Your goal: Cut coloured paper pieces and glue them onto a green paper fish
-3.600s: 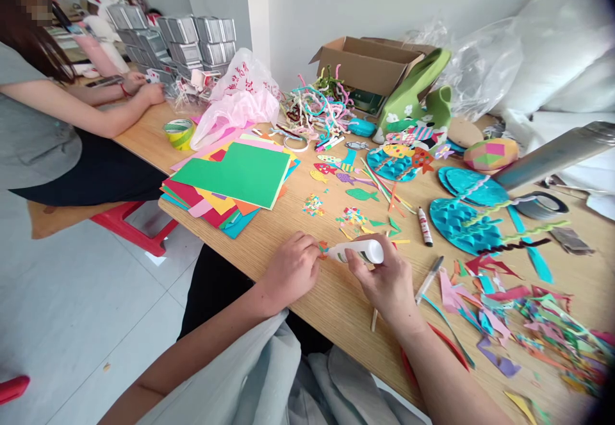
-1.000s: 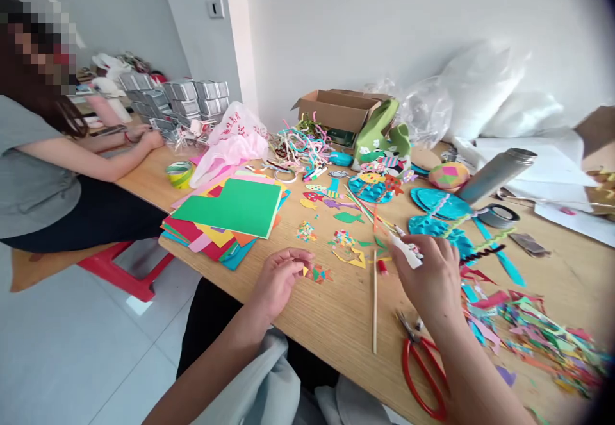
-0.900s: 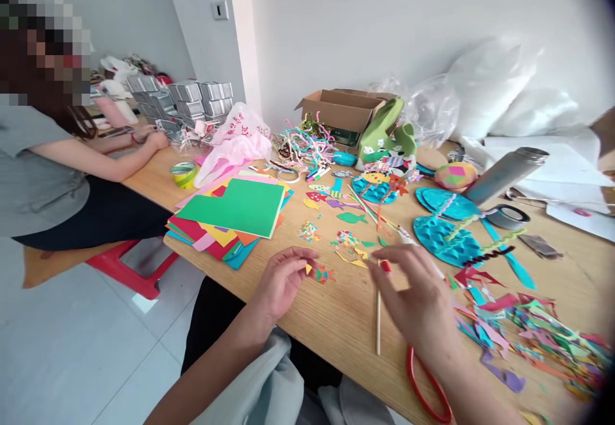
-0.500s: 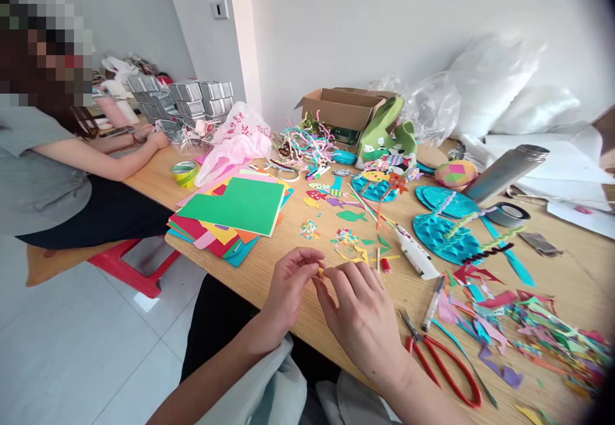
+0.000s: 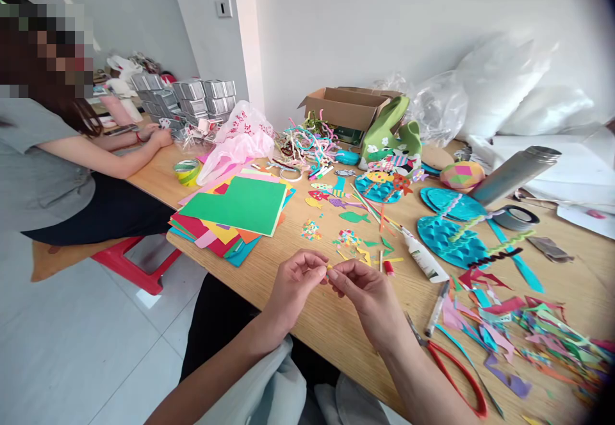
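Observation:
My left hand (image 5: 295, 282) and my right hand (image 5: 368, 293) meet above the near edge of the wooden table (image 5: 331, 322). Both pinch a small coloured paper piece (image 5: 328, 269) between their fingertips; most of it is hidden by my fingers. A white glue bottle (image 5: 423, 258) lies on the table to the right of my hands, with its red cap (image 5: 388, 267) beside it. A thin wooden stick (image 5: 379, 259) lies close by. Red-handled scissors (image 5: 451, 370) rest under my right forearm.
A stack of coloured paper sheets (image 5: 235, 210) lies at left. Blue paper plates (image 5: 449, 239), paper fish (image 5: 353, 216), a pen (image 5: 436, 309) and a heap of paper scraps (image 5: 523, 335) fill the right side. A cardboard box (image 5: 348, 108) stands behind. Another person (image 5: 52, 156) sits at the far left.
My right hand set the glue bottle down on the table, then came back to my left hand. Both hands now pinch the small paper piece together.

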`<state>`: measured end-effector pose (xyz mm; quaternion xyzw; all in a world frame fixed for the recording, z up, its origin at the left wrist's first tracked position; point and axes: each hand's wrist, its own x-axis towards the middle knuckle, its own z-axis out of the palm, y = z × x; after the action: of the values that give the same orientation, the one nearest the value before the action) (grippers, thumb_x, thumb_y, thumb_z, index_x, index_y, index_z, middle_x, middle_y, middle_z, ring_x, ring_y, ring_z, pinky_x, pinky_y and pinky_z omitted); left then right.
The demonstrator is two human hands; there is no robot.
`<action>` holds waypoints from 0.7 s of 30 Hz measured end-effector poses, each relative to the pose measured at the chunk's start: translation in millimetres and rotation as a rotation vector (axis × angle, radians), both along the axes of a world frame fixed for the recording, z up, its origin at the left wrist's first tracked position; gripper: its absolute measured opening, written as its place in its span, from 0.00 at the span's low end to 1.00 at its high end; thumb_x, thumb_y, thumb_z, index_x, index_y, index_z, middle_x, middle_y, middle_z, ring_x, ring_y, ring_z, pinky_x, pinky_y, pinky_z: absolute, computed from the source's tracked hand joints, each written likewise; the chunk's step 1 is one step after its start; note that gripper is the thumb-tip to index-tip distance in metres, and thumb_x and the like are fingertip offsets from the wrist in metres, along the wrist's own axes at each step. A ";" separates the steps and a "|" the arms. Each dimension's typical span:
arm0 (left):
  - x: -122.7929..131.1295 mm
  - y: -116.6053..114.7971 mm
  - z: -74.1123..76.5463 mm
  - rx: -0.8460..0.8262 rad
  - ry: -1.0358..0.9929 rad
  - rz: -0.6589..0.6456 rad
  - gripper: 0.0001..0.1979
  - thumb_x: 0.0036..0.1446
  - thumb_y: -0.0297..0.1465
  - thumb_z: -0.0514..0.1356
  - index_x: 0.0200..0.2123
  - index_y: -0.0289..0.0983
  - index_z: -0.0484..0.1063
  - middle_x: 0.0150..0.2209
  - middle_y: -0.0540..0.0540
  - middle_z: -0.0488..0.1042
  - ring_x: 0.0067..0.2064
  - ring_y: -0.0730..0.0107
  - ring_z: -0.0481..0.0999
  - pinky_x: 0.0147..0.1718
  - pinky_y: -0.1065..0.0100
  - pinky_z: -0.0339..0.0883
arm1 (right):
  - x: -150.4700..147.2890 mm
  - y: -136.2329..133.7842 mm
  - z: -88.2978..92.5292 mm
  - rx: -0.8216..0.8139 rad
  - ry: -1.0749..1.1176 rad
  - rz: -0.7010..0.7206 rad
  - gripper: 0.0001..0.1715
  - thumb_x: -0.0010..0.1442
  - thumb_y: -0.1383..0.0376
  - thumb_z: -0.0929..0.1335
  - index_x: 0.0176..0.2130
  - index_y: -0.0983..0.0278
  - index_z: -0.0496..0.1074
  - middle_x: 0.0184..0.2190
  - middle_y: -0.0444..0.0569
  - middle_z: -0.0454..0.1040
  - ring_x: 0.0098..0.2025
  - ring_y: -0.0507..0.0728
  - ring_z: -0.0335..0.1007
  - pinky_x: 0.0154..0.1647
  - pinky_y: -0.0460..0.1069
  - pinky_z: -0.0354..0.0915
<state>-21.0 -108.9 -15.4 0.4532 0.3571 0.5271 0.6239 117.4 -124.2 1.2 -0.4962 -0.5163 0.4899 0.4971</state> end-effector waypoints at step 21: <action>-10.8 9.0 -4.9 0.181 0.445 -0.080 0.05 0.54 0.30 0.59 0.29 0.35 0.71 0.40 0.44 0.70 0.43 0.67 0.72 0.39 0.70 0.67 | 13.7 6.3 -6.6 -0.101 -0.168 0.114 0.18 0.51 0.52 0.70 0.29 0.66 0.73 0.23 0.46 0.69 0.26 0.51 0.60 0.27 0.48 0.56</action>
<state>-31.8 -99.9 -20.3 0.6260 0.4189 0.4191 0.5070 131.2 -117.9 -5.3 -0.5297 -0.5583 0.4994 0.3979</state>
